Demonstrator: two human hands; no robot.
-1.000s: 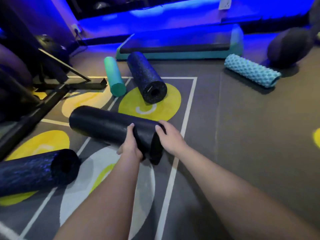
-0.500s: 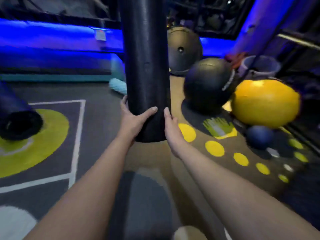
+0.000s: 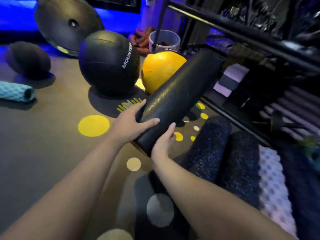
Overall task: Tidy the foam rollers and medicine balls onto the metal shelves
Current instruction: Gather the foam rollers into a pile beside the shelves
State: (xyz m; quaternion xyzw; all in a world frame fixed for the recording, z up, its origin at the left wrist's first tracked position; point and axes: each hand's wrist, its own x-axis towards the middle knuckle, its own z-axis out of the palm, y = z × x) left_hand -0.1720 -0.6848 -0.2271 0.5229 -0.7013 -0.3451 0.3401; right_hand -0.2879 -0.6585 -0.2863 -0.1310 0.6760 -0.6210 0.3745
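A long black foam roller (image 3: 178, 94) is held at its near end by both hands, tilted with its far end pointing up and right at the black metal shelves (image 3: 245, 30). My left hand (image 3: 131, 122) grips it from the left, thumb across the top. My right hand (image 3: 163, 144) holds the near end from below. Two speckled dark rollers (image 3: 207, 149) and a white bumpy roller (image 3: 273, 186) lie side by side at the lower right, beside the shelf frame. A black medicine ball (image 3: 107, 61) and a yellow ball (image 3: 159, 70) sit on the floor behind the held roller.
A teal textured roller (image 3: 15, 91) lies at the left edge. A dark oval ball (image 3: 27, 58) and a large round black disc (image 3: 67, 23) stand at the back left. A clear bucket (image 3: 164, 40) and orange ropes sit by the shelf post.
The roller was lifted off the floor, stood upright in both hands, and now tilts to the right toward the shelves. The view has swung right to the balls and shelves.
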